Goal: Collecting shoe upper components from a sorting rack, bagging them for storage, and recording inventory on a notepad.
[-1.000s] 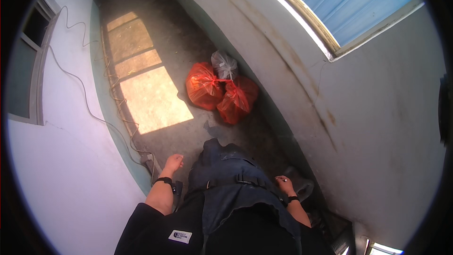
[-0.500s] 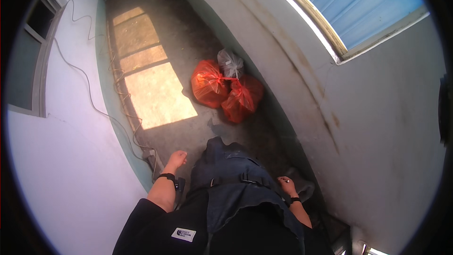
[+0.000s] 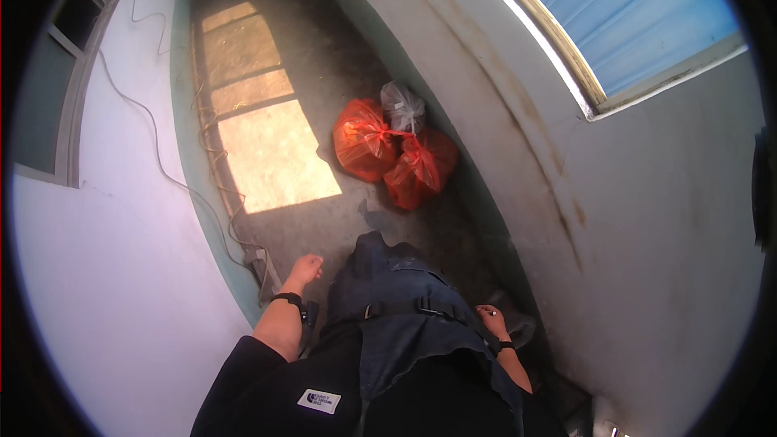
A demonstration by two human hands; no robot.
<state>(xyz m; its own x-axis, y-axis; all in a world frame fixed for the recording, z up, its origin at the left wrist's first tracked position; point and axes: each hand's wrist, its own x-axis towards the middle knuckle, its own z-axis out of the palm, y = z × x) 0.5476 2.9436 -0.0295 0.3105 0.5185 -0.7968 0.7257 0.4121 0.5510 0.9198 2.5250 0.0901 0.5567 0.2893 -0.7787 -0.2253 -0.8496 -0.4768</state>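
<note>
My left hand [image 3: 308, 268] hangs at my left side, fingers curled in, and nothing shows in it. By my right hip, my right hand [image 3: 491, 319] is closed, with a small pale spot at its fingers that is too small to name. Between them is the dark blue apron [image 3: 396, 279] I wear, with a buckled belt [image 3: 425, 307] across it. Ahead on the floor, apart from both hands, two tied orange-red plastic bags [image 3: 362, 139] rest against each other. A whitish tied plastic bag [image 3: 402, 107] sits just behind them.
A narrow concrete passage [image 3: 340, 206] runs ahead between two walls. A cable [image 3: 162, 163] droops down the left wall to a grey object [image 3: 257, 259] at its base. Sunlight falls on the floor left of the bags. A blue-paned window [image 3: 639, 24] is at right.
The view has shifted slightly, so the walls and bags appear a little farther right. Both hands keep nearly the same pose, and the bags lie as before.
</note>
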